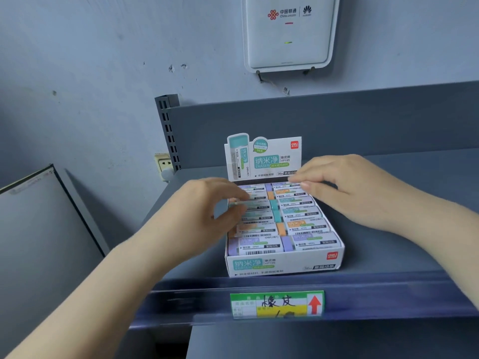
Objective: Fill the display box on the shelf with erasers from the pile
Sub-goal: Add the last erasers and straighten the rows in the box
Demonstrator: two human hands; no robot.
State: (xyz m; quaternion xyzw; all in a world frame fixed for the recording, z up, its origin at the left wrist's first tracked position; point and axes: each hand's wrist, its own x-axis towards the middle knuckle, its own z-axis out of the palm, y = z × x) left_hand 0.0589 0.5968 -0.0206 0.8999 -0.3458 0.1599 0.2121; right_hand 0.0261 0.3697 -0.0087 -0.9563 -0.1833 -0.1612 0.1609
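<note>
— What is seen at the centre of the frame?

— A white display box [283, 264] is set on a grey shelf [388, 255], near its front edge. Its printed header card [264, 156] is stood upright at the back. The box is filled with erasers [261, 246] laid in two columns, each wrapped in a white sleeve with purple, orange or teal ends showing.

— Where is the left hand [207, 211] placed?

— It is held over the left column, in the middle of the frame. Its fingers are curled together and pinched on one eraser [250, 203] near the left wall of the box; how firmly that eraser is gripped cannot be told, since the area is blurred.

— And the right hand [344, 187]?

— It is held over the far right corner of the box, just in front of the header card. Its fingers are bent and kept close together, with the tips laid on the rearmost eraser [287, 187] of the right column. Whether anything is clamped there cannot be told.

— What else is shown?

— A green and yellow price label [277, 304] with a red arrow is fixed to the shelf's front rail, below the box. A white router [289, 32] is mounted on the wall at the upper right, and a wall socket [163, 163] is seen left of the shelf.
</note>
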